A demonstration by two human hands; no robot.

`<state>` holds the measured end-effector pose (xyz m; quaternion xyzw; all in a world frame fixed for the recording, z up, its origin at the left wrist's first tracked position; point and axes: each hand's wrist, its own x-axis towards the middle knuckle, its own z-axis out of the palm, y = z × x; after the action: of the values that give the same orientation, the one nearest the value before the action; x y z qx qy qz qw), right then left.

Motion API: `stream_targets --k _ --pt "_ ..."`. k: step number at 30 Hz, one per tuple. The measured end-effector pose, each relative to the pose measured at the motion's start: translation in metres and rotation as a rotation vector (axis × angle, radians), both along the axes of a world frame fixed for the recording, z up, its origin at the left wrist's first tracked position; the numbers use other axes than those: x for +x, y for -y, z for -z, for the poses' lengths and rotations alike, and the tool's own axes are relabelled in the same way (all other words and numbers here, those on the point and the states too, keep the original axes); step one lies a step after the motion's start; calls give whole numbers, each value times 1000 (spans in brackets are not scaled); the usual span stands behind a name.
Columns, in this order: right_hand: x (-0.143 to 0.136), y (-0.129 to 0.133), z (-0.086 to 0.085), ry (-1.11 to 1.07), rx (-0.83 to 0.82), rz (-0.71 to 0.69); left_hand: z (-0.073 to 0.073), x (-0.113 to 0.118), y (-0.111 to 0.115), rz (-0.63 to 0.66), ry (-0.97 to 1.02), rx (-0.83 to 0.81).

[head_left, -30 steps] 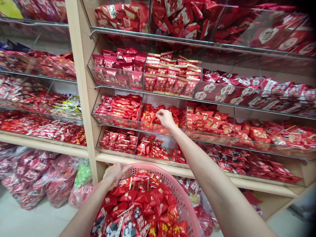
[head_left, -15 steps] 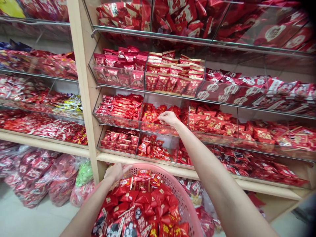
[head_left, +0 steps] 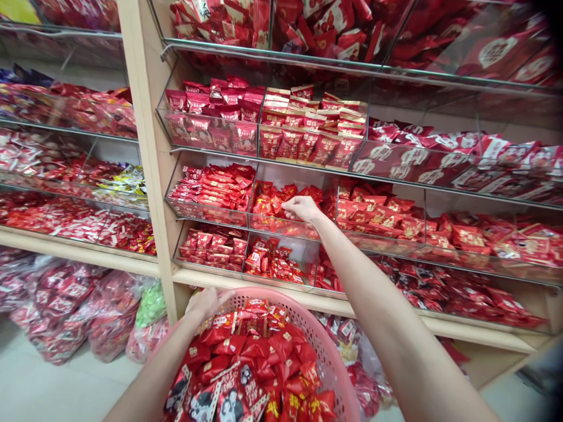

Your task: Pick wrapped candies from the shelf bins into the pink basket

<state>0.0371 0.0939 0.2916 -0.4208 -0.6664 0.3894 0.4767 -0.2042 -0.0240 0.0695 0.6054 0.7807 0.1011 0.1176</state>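
Arms (head_left: 365, 275) outstretched, right hand (head_left: 303, 209) curled at packets (head_left: 265, 200), left hand (head_left: 203, 303) holding basket (head_left: 336, 346)

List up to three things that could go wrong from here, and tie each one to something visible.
The basket holds many red packets, and only the left hand shows at its rim, so it might tilt and spill some.

The right hand reaches in past a clear panel, so the wrist could knock it or a packet could catch there.

Similar red packets lie in the next bin to the right, so kinds might get mixed.
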Motion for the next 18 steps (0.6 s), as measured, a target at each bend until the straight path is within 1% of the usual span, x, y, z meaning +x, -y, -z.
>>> stream_targets --k 4,7,9,11,12,14,18 --pt "1 4 -2 -65 98 51 -2 1 0 4 -9 -11" --pt "9 13 -3 -134 204 78 -4 1 1 6 -3 -14" --pt "20 28 -2 -167 307 65 -4 2 2 5 2 -11" --pt "34 52 4 -156 375 29 -4 2 2 -1 -4 -14" --pt "41 66 8 -130 385 5 -4 2 1 -4 -8 -17" --pt "55 98 21 -34 346 -74 -4 2 1 -12 -14 -28" --pt "79 154 57 237 116 -335 -4 3 0 -6 -17 -41"
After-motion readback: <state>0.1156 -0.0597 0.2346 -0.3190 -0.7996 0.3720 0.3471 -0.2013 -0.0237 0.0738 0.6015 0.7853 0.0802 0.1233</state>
